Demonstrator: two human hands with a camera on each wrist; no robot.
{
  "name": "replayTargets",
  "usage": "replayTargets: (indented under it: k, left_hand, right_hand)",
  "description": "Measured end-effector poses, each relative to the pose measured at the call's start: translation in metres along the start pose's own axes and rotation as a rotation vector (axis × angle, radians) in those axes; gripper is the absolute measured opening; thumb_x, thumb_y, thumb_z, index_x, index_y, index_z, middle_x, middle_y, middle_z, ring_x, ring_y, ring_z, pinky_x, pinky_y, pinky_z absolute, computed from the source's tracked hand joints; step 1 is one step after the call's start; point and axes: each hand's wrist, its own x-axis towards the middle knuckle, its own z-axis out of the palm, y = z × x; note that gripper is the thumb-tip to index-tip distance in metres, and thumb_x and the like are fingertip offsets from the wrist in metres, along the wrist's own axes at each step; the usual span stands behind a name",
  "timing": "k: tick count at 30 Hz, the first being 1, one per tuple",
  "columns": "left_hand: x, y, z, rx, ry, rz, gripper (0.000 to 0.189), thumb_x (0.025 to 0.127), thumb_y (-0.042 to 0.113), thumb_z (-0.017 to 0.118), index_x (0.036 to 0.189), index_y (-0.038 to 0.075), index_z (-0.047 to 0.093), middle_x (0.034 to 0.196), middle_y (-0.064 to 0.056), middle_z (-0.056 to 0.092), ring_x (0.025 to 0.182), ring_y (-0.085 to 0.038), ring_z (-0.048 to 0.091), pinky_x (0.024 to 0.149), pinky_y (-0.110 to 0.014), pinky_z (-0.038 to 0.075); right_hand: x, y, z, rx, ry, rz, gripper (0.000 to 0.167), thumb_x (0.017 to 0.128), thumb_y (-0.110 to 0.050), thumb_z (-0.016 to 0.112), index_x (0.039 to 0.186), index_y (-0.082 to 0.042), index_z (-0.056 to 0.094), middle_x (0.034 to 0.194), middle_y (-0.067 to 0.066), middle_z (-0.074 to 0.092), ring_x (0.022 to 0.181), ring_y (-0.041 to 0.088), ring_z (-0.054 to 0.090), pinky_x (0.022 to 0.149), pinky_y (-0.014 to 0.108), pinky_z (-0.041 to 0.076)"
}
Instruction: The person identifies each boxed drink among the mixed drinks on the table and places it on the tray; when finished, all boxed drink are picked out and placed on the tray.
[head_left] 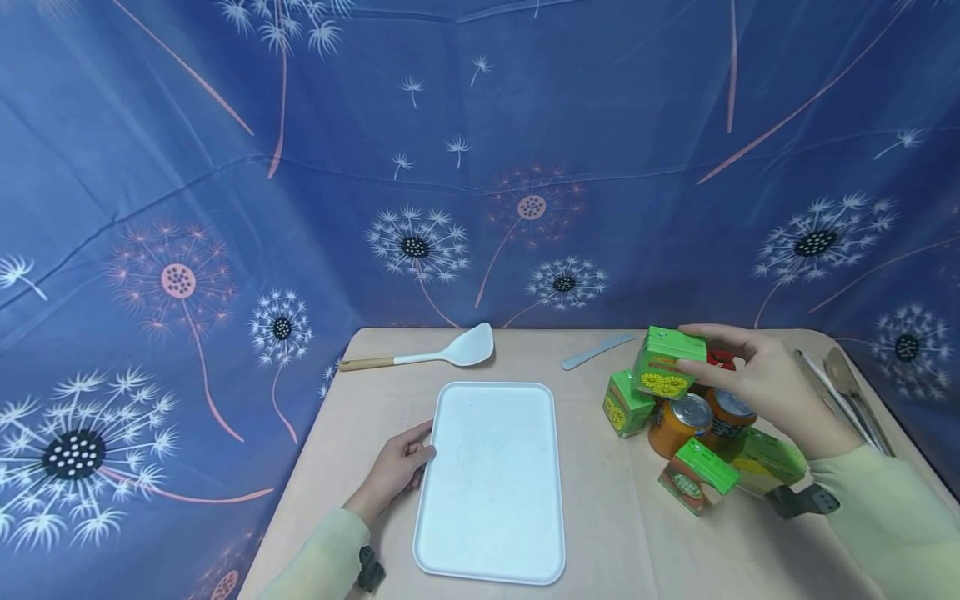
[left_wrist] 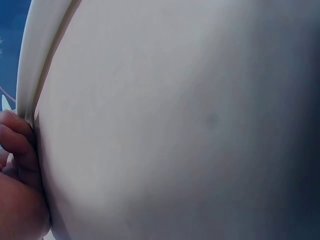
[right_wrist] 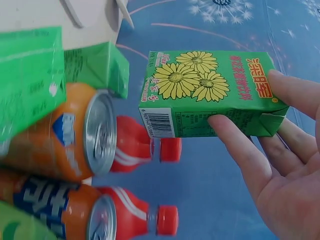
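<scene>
My right hand (head_left: pixel 776 392) grips a green juice box (right_wrist: pixel 210 90) with yellow flowers printed on it, holding it up above a cluster of drinks. Under and beside it stand another green juice box (head_left: pixel 628 404) and two orange soda cans (head_left: pixel 678 423). Red-capped bottles (right_wrist: pixel 132 145) are partly hidden behind the cans. At the left, my left hand (head_left: pixel 393 467) holds the long edge of a white tray (head_left: pixel 491 483), which lies flat with nothing on it. The left wrist view shows its curled fingers (left_wrist: pixel 17 145) at the tray's rim.
A white spatula with a wooden handle (head_left: pixel 468 346) lies behind the tray, and a pale blue knife (head_left: pixel 596 352) lies to its right. More juice boxes (head_left: pixel 697 479) stand near the cans. Metal utensils (head_left: pixel 851 392) lie by the right edge. Blue patterned cloth (head_left: pixel 480 167) surrounds the table.
</scene>
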Motion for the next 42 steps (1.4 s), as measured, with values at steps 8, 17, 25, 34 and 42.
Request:
replayTargets:
  k: [8, 17, 25, 34, 42]
  left_hand:
    - [0.000, 0.001, -0.001, 0.001, -0.001, -0.005, 0.053, 0.104, 0.016, 0.066, 0.155, 0.011, 0.052, 0.063, 0.000, 0.053, 0.046, -0.012, 0.048, 0.045, -0.023, 0.042]
    - [-0.002, 0.001, -0.002, 0.002, -0.008, -0.028, 0.054, 0.103, 0.017, 0.067, 0.155, 0.013, 0.052, 0.064, 0.000, 0.053, 0.047, -0.013, 0.049, 0.045, -0.023, 0.042]
    - [-0.002, 0.003, -0.002, 0.001, -0.026, -0.021, 0.055, 0.104, 0.018, 0.066, 0.156, 0.014, 0.051, 0.065, -0.001, 0.055, 0.048, -0.013, 0.050, 0.046, -0.023, 0.043]
    - [-0.001, -0.001, -0.002, 0.000, -0.031, -0.019, 0.055, 0.104, 0.019, 0.066, 0.156, 0.013, 0.050, 0.065, -0.001, 0.056, 0.048, -0.013, 0.050, 0.046, -0.023, 0.043]
    - [-0.001, 0.000, -0.003, 0.008, -0.030, 0.000, 0.055, 0.104, 0.017, 0.065, 0.156, 0.011, 0.050, 0.065, -0.001, 0.055, 0.047, -0.013, 0.050, 0.046, -0.023, 0.043]
  right_hand:
    - [0.009, -0.005, 0.023, 0.025, 0.010, -0.073, 0.055, 0.093, -0.037, 0.082, 0.141, -0.019, 0.067, 0.101, 0.009, 0.066, 0.070, 0.014, 0.055, 0.052, 0.033, 0.046]
    - [0.019, -0.012, 0.045, 0.087, -0.048, -0.075, 0.057, 0.091, -0.039, 0.083, 0.142, -0.019, 0.067, 0.143, 0.007, 0.061, 0.118, 0.028, 0.061, 0.087, 0.049, 0.056]
    - [0.030, -0.018, 0.065, 0.109, -0.082, -0.061, 0.059, 0.090, -0.042, 0.084, 0.141, -0.017, 0.068, 0.141, 0.010, 0.062, 0.125, 0.034, 0.058, 0.083, 0.027, 0.056]
    - [0.043, -0.033, 0.085, 0.171, -0.138, 0.040, 0.064, 0.086, -0.048, 0.085, 0.141, -0.019, 0.068, 0.138, 0.012, 0.063, 0.135, 0.041, 0.052, 0.102, 0.065, 0.046]
    - [0.053, -0.037, 0.105, 0.219, -0.160, 0.002, 0.060, 0.088, -0.042, 0.086, 0.140, -0.019, 0.069, 0.136, 0.009, 0.065, 0.128, 0.035, 0.057, 0.098, 0.057, 0.052]
